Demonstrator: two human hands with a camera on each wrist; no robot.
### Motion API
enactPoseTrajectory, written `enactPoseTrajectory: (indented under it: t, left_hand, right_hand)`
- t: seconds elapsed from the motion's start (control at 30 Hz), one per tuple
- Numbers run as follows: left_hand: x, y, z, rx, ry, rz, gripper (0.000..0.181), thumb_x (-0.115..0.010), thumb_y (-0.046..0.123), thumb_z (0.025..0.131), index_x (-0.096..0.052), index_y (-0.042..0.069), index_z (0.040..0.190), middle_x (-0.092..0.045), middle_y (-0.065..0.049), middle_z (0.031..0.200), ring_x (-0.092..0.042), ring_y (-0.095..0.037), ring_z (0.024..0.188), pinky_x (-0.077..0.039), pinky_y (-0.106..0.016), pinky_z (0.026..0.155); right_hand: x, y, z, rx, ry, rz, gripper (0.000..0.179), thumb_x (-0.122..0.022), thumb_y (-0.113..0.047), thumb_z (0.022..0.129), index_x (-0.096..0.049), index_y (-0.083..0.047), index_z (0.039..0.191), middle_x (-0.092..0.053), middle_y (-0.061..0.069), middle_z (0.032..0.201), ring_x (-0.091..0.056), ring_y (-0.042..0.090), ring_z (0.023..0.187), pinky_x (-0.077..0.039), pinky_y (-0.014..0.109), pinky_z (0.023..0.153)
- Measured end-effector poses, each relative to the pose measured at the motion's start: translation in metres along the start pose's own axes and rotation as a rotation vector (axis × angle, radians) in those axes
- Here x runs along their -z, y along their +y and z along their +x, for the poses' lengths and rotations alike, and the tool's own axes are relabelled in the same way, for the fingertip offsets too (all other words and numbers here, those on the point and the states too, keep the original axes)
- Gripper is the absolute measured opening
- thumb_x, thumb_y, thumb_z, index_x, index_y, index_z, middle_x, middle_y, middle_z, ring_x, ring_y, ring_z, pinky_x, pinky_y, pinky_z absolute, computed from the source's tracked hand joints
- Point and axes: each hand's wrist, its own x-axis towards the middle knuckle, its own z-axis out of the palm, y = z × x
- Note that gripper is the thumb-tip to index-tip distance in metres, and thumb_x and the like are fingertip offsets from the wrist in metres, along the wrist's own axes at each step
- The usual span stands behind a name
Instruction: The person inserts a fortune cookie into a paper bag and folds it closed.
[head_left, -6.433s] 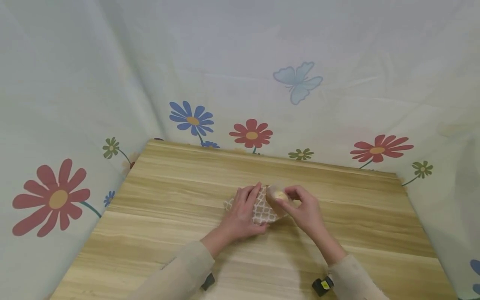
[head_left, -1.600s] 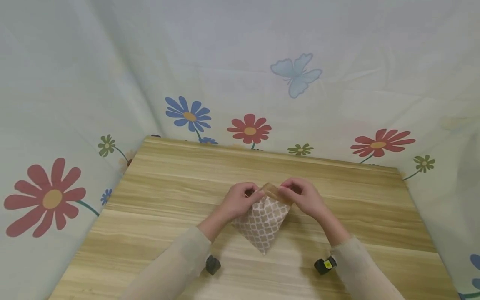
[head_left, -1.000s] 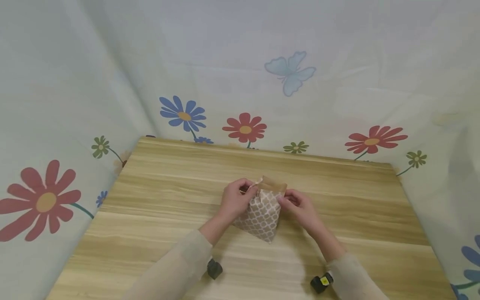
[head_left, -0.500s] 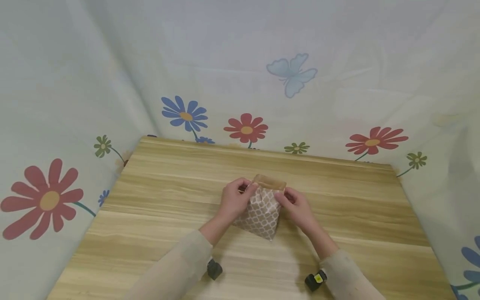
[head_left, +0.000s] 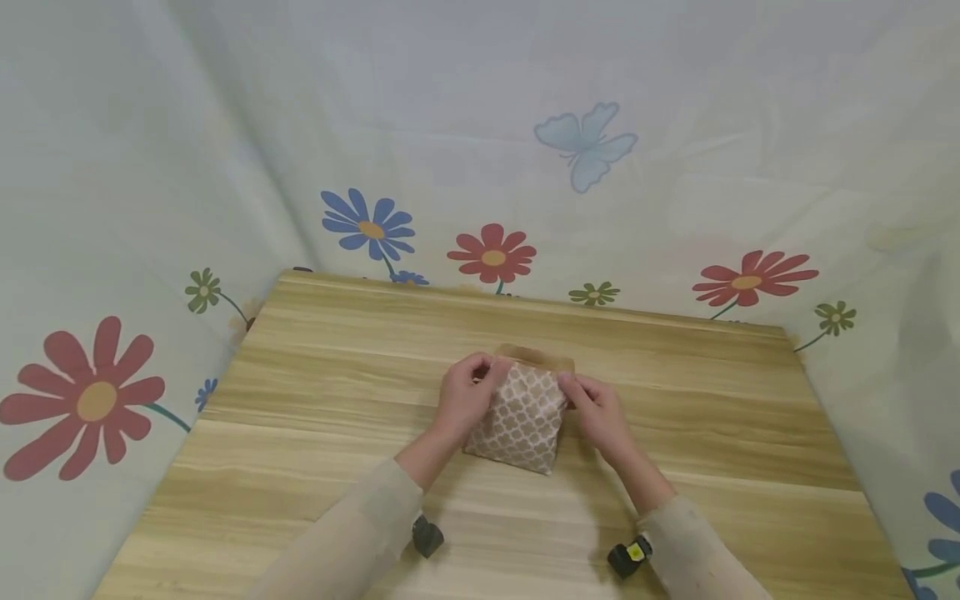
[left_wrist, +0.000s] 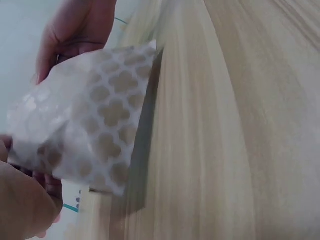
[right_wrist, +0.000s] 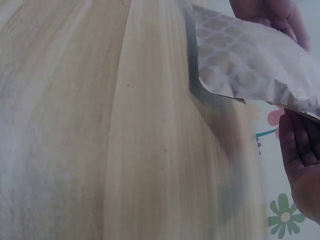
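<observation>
A small paper bag with a brown and white lattice print (head_left: pixel 521 421) is held over the wooden table, its plain brown mouth on the far side. My left hand (head_left: pixel 465 396) pinches the left top edge of the bag between thumb and fingers. At the right top corner, my right hand (head_left: pixel 602 417) pinches the paper the same way. In the left wrist view the bag (left_wrist: pixel 112 110) looks filled out, with its bottom edge close over the table. The right wrist view shows the crinkled side of the bag (right_wrist: pixel 240 60). Whatever is inside is hidden.
The wood-grain table (head_left: pixel 337 367) spreads around both hands. A pale cloth backdrop with printed flowers (head_left: pixel 492 257) and a butterfly (head_left: pixel 587 147) hangs behind and beside it. Black wrist devices sit below the left cuff (head_left: pixel 427 536) and right cuff (head_left: pixel 628 557).
Earlier my right hand held a small pale round thing at the bag's mouth; it is now out of sight. The bag has turned with its mouth away, and both hands grip its top corners.
</observation>
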Motion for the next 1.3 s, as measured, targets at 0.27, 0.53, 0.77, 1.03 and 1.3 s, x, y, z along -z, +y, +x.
enactPoseTrajectory:
  t: [0.27,0.53,0.77,1.03,1.3]
  left_hand:
    - [0.0,-0.0001,0.0032,0.07,-0.163,0.043,0.039,-0.08,0.049,0.095,-0.077,0.012,0.11,-0.074,-0.001,0.097,-0.067,-0.015,0.082,-0.057,-0.031,0.076]
    - [-0.0031,0.0001,0.0035,0.083,-0.161,0.111,0.033,-0.082,0.036,0.096,-0.077,0.009,0.115,-0.076,-0.002,0.099,-0.069,-0.016,0.083,-0.06,-0.033,0.079]
    - [-0.0039,0.0009,0.0055,0.061,-0.158,0.166,0.027,-0.083,0.03,0.095,-0.077,0.009,0.11,-0.075,-0.003,0.097,-0.066,-0.016,0.083,-0.058,-0.033,0.078]
    - [-0.0065,0.0064,0.0047,0.071,-0.178,0.211,0.025,-0.083,0.028,0.094,-0.076,0.011,0.112,-0.076,-0.005,0.113,-0.068,-0.022,0.103,-0.058,-0.043,0.097]
    - [-0.0064,-0.0005,0.0062,0.08,-0.133,0.163,0.03,-0.085,0.038,0.093,-0.078,0.012,0.106,-0.071,0.0,0.092,-0.06,-0.014,0.078,-0.053,-0.029,0.072]
  right_hand:
    - [0.0006,-0.0003,-0.0002,-0.01,-0.002,0.018,0.041,-0.057,-0.028,0.113,-0.077,0.007,0.109,-0.078,0.02,0.106,-0.071,0.012,0.091,-0.059,0.026,0.086]
    - [0.0004,0.0039,-0.0017,-0.009,-0.019,0.056,0.04,-0.055,-0.025,0.113,-0.076,0.009,0.113,-0.078,0.021,0.109,-0.073,0.011,0.093,-0.059,0.024,0.087]
    - [-0.0001,0.0062,-0.0004,-0.008,-0.063,0.015,0.034,-0.063,-0.025,0.109,-0.074,0.007,0.115,-0.077,0.017,0.104,-0.071,0.013,0.09,-0.059,0.025,0.083]
    - [-0.0036,0.0069,0.0008,-0.007,-0.107,-0.001,0.037,-0.075,-0.02,0.102,-0.069,0.0,0.132,-0.077,0.017,0.112,-0.075,0.017,0.09,-0.062,0.03,0.079]
    - [-0.0032,0.0083,-0.0017,0.014,-0.058,-0.011,0.035,-0.077,-0.016,0.1,-0.072,0.003,0.128,-0.076,0.02,0.116,-0.073,0.016,0.095,-0.06,0.027,0.084]
